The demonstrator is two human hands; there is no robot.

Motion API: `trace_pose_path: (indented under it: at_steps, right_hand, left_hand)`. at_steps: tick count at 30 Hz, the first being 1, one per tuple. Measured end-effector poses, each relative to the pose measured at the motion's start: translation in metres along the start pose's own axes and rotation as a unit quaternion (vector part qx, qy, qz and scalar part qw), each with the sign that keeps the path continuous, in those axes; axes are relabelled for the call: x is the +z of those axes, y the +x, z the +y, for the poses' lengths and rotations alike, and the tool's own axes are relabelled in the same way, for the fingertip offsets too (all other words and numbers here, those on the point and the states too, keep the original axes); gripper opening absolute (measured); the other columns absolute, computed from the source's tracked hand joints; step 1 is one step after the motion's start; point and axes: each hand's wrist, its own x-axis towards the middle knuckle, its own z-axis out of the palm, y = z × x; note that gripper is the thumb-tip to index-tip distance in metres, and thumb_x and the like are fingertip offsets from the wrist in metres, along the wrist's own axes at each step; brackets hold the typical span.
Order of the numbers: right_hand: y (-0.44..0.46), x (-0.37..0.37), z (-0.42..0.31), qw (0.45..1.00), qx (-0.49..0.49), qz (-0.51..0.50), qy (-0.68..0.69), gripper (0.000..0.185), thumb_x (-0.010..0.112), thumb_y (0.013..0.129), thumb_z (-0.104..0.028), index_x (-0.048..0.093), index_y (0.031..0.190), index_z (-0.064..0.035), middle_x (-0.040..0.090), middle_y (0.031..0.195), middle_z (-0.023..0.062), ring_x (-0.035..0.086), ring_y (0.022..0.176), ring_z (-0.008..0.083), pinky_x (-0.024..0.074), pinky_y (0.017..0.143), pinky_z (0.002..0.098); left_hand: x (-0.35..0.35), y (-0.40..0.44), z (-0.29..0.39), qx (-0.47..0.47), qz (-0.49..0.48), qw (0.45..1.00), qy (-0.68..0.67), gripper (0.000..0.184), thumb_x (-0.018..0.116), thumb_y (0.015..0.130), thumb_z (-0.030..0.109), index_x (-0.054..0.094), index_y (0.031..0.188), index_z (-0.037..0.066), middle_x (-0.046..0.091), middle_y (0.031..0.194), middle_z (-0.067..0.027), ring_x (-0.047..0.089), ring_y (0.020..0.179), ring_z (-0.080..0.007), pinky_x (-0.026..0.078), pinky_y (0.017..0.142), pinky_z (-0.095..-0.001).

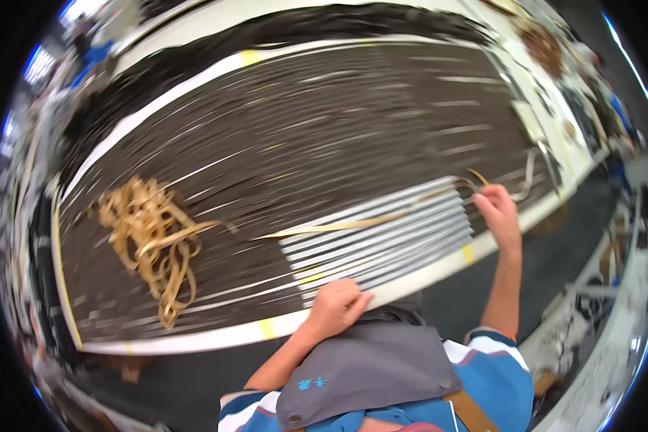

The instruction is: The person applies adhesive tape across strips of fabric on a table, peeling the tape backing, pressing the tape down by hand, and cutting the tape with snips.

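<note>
On the white-rimmed table (194,344) above dark floor (173,389), tan ribbon (147,216) lies heaped; right hand (498,207) pinches a thin strip (466,182), left hand (336,306) curls, grip unclear.

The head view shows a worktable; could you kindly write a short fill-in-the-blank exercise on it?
The tangled pile of tan strips lies toward the picture's ____ side.
The right hand is ____ from that pile than the left hand.
Of the near and far edges of the table, as the person stands, the striped panel lies beside the ____ one.

Missing words: left; farther; near.
</note>
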Motion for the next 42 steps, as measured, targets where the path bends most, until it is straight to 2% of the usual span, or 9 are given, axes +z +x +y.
trace_pose_path:
  at_steps: [3,5,10,22,29,35,42]
  right_hand:
    - [-0.010,0.003,0.020,1.000,-0.003,0.014,-0.004,0.021,0.075,0.084,-0.013,0.059,0.090,-0.0006,0.055,0.069,-0.0040,0.045,0.063,0.0030,0.0375,0.056,0.0210]
    - [-0.016,0.004,0.012,0.998,0.014,-0.009,-0.059,0.018,0.071,0.086,-0.012,0.057,0.093,-0.0022,0.054,0.071,-0.0052,0.047,0.064,0.0025,0.0382,0.058,0.0204]
    - [-0.008,0.012,0.031,0.997,0.015,-0.011,-0.077,0.021,0.073,0.086,-0.014,0.056,0.092,-0.0022,0.053,0.071,-0.0044,0.046,0.065,0.0028,0.0378,0.058,0.0207]
    - [0.011,0.027,0.021,0.981,0.013,0.036,-0.193,0.027,0.072,0.085,-0.021,0.057,0.089,0.0003,0.054,0.068,0.0003,0.047,0.062,0.0092,0.0396,0.058,0.0273]
    - [0.013,0.029,0.026,0.986,0.000,0.048,-0.161,0.028,0.072,0.085,-0.022,0.057,0.089,0.0005,0.053,0.067,0.0008,0.047,0.062,0.0092,0.0397,0.058,0.0275]
    - [0.015,0.027,0.031,0.978,0.014,0.061,-0.200,0.027,0.072,0.085,-0.021,0.058,0.089,0.0008,0.054,0.067,0.0006,0.047,0.062,0.0086,0.0401,0.058,0.0273]
    - [0.015,0.030,0.028,0.986,0.002,0.060,-0.158,0.026,0.073,0.085,-0.021,0.058,0.089,0.0008,0.054,0.066,0.0005,0.047,0.061,0.0085,0.0396,0.057,0.0267]
  left_hand:
    - [0.001,0.000,-0.001,-0.011,-0.012,1.000,-0.005,0.034,0.075,0.079,0.005,0.047,0.060,0.003,0.044,0.057,-0.0089,0.043,0.052,-0.0263,0.035,0.049,-0.0360]
    - [0.001,0.000,-0.001,-0.010,-0.014,1.000,-0.010,0.033,0.074,0.079,0.004,0.047,0.060,0.002,0.043,0.056,-0.0085,0.042,0.051,-0.0249,0.033,0.048,-0.0356]
    - [0.003,0.001,-0.003,-0.007,-0.009,1.000,-0.006,0.032,0.073,0.079,0.002,0.048,0.060,0.002,0.042,0.055,-0.0078,0.041,0.050,-0.0232,0.031,0.047,-0.0351]
    - [0.002,0.001,-0.002,-0.014,-0.008,1.000,-0.003,0.032,0.073,0.078,0.001,0.047,0.059,0.002,0.041,0.055,-0.0077,0.042,0.050,-0.0232,0.031,0.047,-0.0350]
    - [0.002,0.002,-0.002,-0.008,-0.008,1.000,0.000,0.033,0.074,0.078,0.002,0.046,0.059,0.003,0.042,0.055,-0.0083,0.041,0.050,-0.0249,0.032,0.047,-0.0359]
    - [0.002,0.002,-0.003,-0.007,-0.009,1.000,0.002,0.035,0.074,0.077,0.002,0.045,0.059,0.003,0.043,0.055,-0.0085,0.041,0.050,-0.0260,0.033,0.047,-0.0365]
    - [0.001,0.002,-0.002,-0.011,-0.011,1.000,0.005,0.035,0.074,0.078,0.002,0.044,0.059,0.003,0.042,0.055,-0.0085,0.041,0.051,-0.0259,0.033,0.048,-0.0366]
